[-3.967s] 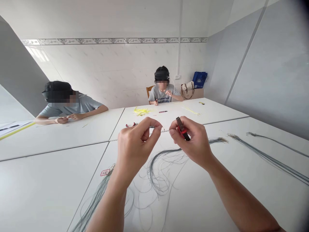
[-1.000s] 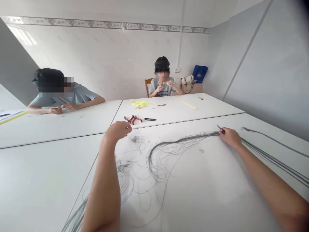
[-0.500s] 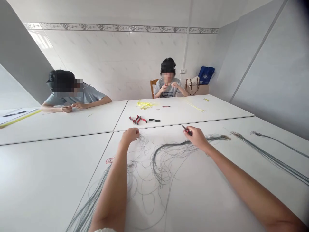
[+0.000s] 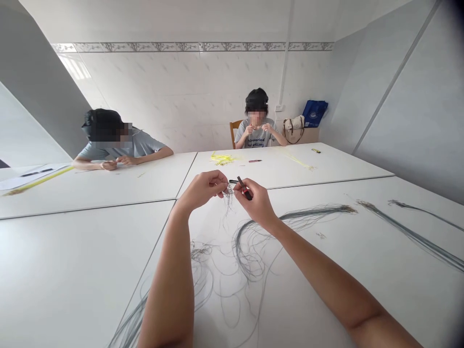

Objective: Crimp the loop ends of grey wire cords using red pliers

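Observation:
My left hand (image 4: 206, 189) is raised over the table, its fingers pinched on a small tangle of thin grey wires (image 4: 228, 198) whose loose ends hang down. Close beside it, my right hand (image 4: 258, 200) is closed round a small black-and-red tool (image 4: 244, 188); its exact kind is unclear. The right fingertips meet the wires at the left fingertips. Under and beyond my right wrist lies a curved bundle of grey wires (image 4: 311, 212). Another grey wire bundle (image 4: 130, 319) is partly hidden by my left forearm, with loose strands spreading from it.
Two more grey bundles, one thick (image 4: 406, 227) and one thin (image 4: 427, 211), lie to the right. Yellow strands (image 4: 222, 158), a red cutter (image 4: 255, 161) and a yellow cutter (image 4: 316, 151) are farther back. One person (image 4: 123, 145) sits far left, another (image 4: 256, 130) opposite.
My left hand has lifted and moved right with the wire tangle. My right hand has moved left with the tool, so both hands now meet. The pliers are now hidden behind my left hand.

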Demonstrator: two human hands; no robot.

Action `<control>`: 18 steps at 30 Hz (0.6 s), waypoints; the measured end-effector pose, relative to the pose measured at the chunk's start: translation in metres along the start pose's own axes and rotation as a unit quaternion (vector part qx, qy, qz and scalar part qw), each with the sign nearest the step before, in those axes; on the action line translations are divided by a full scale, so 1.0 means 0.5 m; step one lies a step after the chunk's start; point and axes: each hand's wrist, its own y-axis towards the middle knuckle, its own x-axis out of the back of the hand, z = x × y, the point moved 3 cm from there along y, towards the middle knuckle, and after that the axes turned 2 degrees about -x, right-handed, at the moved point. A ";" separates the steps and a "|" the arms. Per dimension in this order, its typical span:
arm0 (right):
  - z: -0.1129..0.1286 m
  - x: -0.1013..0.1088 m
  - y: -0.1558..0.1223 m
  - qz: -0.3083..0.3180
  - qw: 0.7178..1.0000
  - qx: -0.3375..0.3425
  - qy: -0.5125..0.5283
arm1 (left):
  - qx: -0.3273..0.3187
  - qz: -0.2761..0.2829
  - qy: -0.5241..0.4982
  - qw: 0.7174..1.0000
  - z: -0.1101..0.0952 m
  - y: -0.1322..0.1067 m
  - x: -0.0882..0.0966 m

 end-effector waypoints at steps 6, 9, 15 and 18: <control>0.006 0.000 -0.003 -0.003 1.000 0.006 -0.009 | -0.016 0.008 0.005 1.000 -0.036 -0.016 -0.002; 0.010 0.003 -0.004 0.000 1.000 -0.005 -0.001 | -0.034 0.014 0.010 0.999 -0.044 -0.020 -0.004; 0.009 0.004 -0.003 0.009 0.997 -0.055 0.051 | -0.051 0.026 0.014 0.998 -0.047 -0.023 -0.008; 0.010 0.007 -0.001 0.012 0.996 -0.060 0.060 | -0.051 0.028 0.020 0.998 -0.047 -0.022 -0.010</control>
